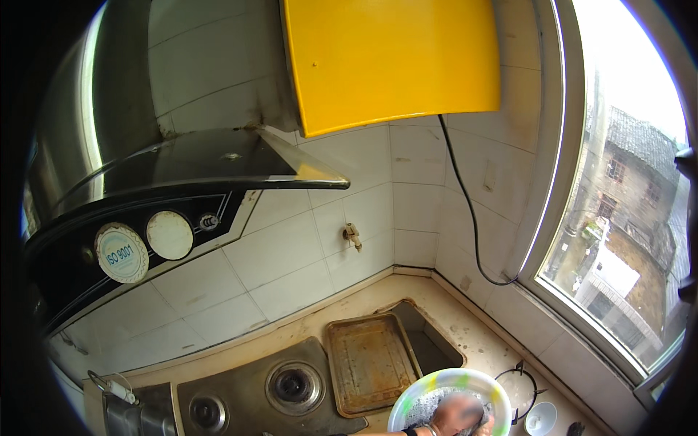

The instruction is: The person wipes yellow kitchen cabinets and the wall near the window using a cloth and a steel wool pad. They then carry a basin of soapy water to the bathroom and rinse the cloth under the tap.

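Note:
A white plastic basin (pixel 396 417) with green and yellow patches stands at the bottom edge, holding foamy water (pixel 422 407). My left hand (pixel 453 412), with a black band and a bracelet at the wrist, is inside it, pressed on a dark wet cloth (pixel 481 418). A blur covers part of this hand. At the cloth's right side, my right hand (pixel 486 428) grips it, partly cut off by the frame's lower edge. Some of the cloth is hidden by the hands and foam.
A stained metal tray (pixel 373 362) partly overlaps a sink opening (pixel 428 340). Left of it lies a two-burner gas hob (pixel 245 392). A black pot-support ring (pixel 517 371) and a white bowl (pixel 541 418) sit right of the basin. A range hood (pixel 218 163) and a yellow cabinet (pixel 395 60) overhang.

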A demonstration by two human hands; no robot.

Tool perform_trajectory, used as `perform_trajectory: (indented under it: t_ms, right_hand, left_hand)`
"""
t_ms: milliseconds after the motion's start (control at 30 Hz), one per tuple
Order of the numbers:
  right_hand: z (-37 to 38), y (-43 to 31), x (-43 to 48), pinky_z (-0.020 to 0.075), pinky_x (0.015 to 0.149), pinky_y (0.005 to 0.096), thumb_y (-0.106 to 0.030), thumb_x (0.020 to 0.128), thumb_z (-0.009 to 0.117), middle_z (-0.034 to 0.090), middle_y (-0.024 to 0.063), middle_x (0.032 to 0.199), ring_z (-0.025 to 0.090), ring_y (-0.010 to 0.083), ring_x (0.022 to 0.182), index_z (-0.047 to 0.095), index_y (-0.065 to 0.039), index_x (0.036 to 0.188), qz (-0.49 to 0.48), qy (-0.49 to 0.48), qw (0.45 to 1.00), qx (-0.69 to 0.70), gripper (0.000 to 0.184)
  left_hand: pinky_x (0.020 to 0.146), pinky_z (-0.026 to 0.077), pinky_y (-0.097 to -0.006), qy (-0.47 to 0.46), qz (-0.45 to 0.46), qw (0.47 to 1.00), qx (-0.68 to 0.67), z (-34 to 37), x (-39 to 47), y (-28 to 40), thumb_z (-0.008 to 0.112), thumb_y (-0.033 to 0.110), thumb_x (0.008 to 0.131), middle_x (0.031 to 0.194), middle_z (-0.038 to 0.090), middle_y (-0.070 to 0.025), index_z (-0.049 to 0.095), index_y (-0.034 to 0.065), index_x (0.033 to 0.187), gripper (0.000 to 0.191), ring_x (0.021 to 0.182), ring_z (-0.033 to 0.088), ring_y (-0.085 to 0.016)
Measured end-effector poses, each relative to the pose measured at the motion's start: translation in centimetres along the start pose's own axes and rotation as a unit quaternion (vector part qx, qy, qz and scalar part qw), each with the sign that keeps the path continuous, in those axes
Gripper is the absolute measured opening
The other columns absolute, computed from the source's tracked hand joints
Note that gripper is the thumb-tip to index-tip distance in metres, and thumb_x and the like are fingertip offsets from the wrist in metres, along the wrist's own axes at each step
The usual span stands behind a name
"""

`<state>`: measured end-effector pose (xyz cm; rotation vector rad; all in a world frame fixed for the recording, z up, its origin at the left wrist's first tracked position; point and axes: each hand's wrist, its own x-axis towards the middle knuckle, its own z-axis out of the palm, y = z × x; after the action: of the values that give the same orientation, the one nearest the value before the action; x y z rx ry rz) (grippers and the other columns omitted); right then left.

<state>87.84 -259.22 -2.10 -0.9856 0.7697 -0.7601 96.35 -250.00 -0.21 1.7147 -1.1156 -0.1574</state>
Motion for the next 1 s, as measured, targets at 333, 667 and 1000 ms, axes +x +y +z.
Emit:
perform_trajectory:
  t_ms: [333,667,1000]
  right_hand:
    - [-1.6,2.6,2.0,0.0442,0.067,0.0313,-0.001,0.074,0.051,0.057,0.0088,0.077,0.051,0.0199,0.069,0.055,0.004,0.084,-0.136,0.054,0.975,-0.165,0.012]
    - [2.4,-8.6,-1.9,0.0422,0.079,0.0359,-0.009,0.081,0.058,0.053,0.0171,0.090,0.053,0.0314,0.085,0.054,-0.001,0.079,-0.362,0.088,0.848,-0.376,0.010]
    - [13.0,-12.0,-3.0,0.0351,0.103,0.0378,-0.025,0.091,0.055,0.044,0.0138,0.140,0.038,0.0257,0.131,0.047,-0.001,0.133,-0.007,-0.359,0.932,0.052,0.049]
  left_hand:
    - [0.084,0.049,-0.0373,0.116,-0.121,0.985,-0.041,7.9,-2.5,-6.5,0.060,0.011,0.084,0.108,0.060,-0.0180,0.067,0.0041,0.103,0.022,0.098,0.060,-0.033]
    - [0.102,0.032,-0.0325,-0.123,-0.445,0.741,-0.487,-2.0,0.2,1.7,0.062,0.038,0.088,0.143,0.034,-0.0079,0.015,0.0133,0.149,0.080,0.132,0.030,-0.017]
    - [0.090,0.048,-0.0353,0.080,-0.423,0.660,-0.615,-20.9,5.8,-2.6,0.063,0.016,0.073,0.098,0.066,-0.0082,0.061,0.0012,0.103,0.034,0.091,0.062,-0.020]
